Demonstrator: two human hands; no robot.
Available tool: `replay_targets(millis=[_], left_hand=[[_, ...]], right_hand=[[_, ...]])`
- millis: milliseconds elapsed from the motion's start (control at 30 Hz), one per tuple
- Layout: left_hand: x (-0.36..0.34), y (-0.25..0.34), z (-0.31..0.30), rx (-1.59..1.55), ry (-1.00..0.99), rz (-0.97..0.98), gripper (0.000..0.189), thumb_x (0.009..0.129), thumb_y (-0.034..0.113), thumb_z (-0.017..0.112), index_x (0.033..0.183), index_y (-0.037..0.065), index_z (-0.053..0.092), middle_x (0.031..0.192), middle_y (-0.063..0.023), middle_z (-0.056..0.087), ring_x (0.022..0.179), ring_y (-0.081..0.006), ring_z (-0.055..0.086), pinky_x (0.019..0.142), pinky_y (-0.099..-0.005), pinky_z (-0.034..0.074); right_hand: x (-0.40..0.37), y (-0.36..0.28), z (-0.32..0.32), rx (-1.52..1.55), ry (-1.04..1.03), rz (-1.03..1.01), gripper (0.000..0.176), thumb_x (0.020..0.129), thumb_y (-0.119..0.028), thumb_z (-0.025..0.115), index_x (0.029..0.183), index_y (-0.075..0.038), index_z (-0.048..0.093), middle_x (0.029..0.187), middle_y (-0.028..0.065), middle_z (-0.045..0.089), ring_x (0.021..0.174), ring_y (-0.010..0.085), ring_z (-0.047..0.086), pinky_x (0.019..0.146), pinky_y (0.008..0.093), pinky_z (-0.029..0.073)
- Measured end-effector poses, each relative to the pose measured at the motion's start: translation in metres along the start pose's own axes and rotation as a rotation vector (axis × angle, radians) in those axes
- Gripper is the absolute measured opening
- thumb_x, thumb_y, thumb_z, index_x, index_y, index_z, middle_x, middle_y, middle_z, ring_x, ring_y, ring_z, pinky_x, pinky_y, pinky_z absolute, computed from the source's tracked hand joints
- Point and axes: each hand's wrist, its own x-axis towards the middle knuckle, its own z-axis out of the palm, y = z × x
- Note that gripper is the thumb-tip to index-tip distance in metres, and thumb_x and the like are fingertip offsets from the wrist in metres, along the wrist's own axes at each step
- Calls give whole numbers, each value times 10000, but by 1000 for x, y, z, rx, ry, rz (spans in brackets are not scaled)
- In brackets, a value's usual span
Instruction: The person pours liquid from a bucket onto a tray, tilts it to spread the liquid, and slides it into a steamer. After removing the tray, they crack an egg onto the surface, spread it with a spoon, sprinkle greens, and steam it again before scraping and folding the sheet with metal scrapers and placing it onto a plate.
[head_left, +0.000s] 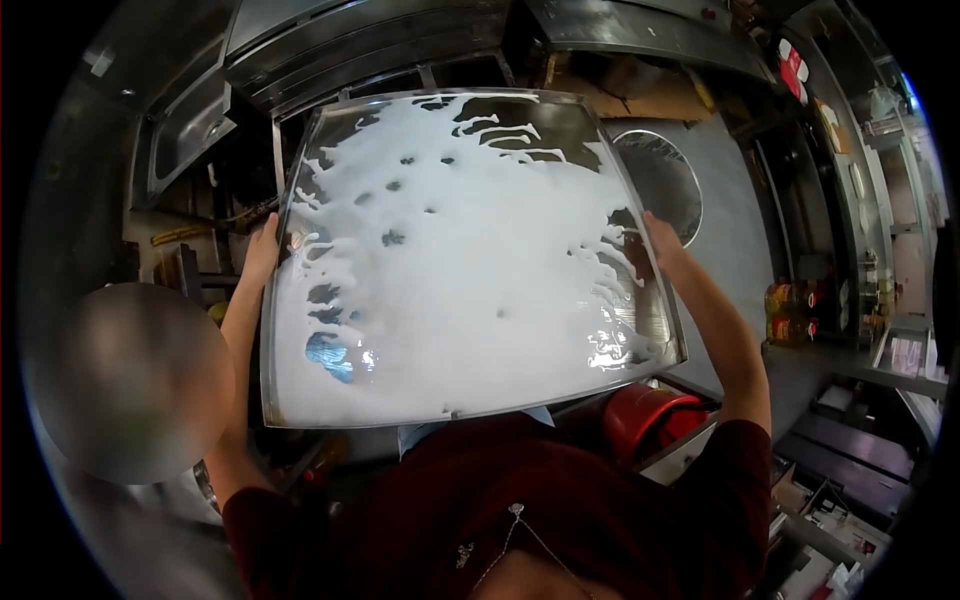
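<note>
A large, shallow rectangular metal tray [550, 120] spans the middle of the view, held out in front of my body. White runny liquid [460, 250] coats most of its bottom, with bare metal showing at the far right corner and in streaks along both sides. A few small gaps dot the white layer. My left hand [263, 245] grips the left edge, fingers partly hidden by the rim. On the opposite edge, my right hand [660, 240] is closed around the tray's side, its fingers mostly out of sight.
A steel sink [190, 135] is at the far left, beside steel equipment [370, 45]. Right of the tray lies a round metal-rimmed object [665, 185]. A red bucket [640, 425] sits near my right side; bottles of yellow liquid [790, 312] stand farther right.
</note>
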Motion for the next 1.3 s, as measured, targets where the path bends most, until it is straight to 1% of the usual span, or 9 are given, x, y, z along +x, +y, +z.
replay_targets(millis=[233,533,700,733,800,900,1100,1233,1300], left_hand=[[-13,15,-6,75,-71,17,591,856,494,347,853,-47,587,785,-78,577,718,-161,508,698,-281,388],[-56,60,-34,22,46,55,521,870,453,358,721,15,596,637,-7,529,569,-95,440,547,-228,343],[-50,54,-48,-62,112,97,570,869,474,335,807,-15,621,685,-34,585,618,-118,514,603,-247,394],[-45,52,-46,-100,72,2,580,870,481,325,849,-23,612,751,-51,591,671,-129,515,644,-251,393],[-27,25,-26,-27,135,145,580,874,474,323,918,-40,589,858,-71,587,749,-137,512,706,-254,389],[-32,23,15,-328,97,101,596,866,504,322,869,-30,584,808,-51,552,719,-142,473,678,-270,369],[7,10,40,-376,199,163,630,872,497,310,1026,-73,529,962,-103,565,894,-160,497,798,-269,370],[19,20,35,-630,-87,181,648,870,501,303,1027,-92,511,1022,-122,547,907,-215,503,815,-300,368],[15,23,43,-457,56,162,655,870,505,294,1032,-91,512,1032,-133,546,917,-231,505,822,-305,369]], right_hand=[[1,20,-13,67,-107,155,363,866,-366,432,894,-22,542,716,93,544,579,185,525,525,325,468],[-43,-18,29,-14,-37,-102,367,881,-331,389,835,-11,562,688,84,535,570,151,511,530,290,439],[-53,-65,32,-137,-161,-337,428,867,-404,387,815,-26,580,702,69,526,580,154,502,520,284,413],[-70,-80,33,-394,29,-391,391,874,-382,408,815,-30,569,652,42,507,568,124,466,522,271,396],[-65,-94,17,-151,-7,-302,400,874,-388,405,836,-24,565,673,53,522,579,128,477,522,272,406],[-83,-138,2,-84,-65,-404,405,876,-384,402,862,-12,562,692,61,533,592,132,489,519,269,416],[-109,-171,-1,-49,-105,-509,413,871,-386,415,898,-1,563,707,61,539,608,140,498,534,263,423],[-97,-172,-22,-238,139,-560,437,871,-401,403,960,-1,555,791,72,547,657,142,505,585,270,431],[-112,-182,-20,-108,18,-520,440,871,-399,405,990,2,543,833,79,547,691,145,503,616,279,432]])
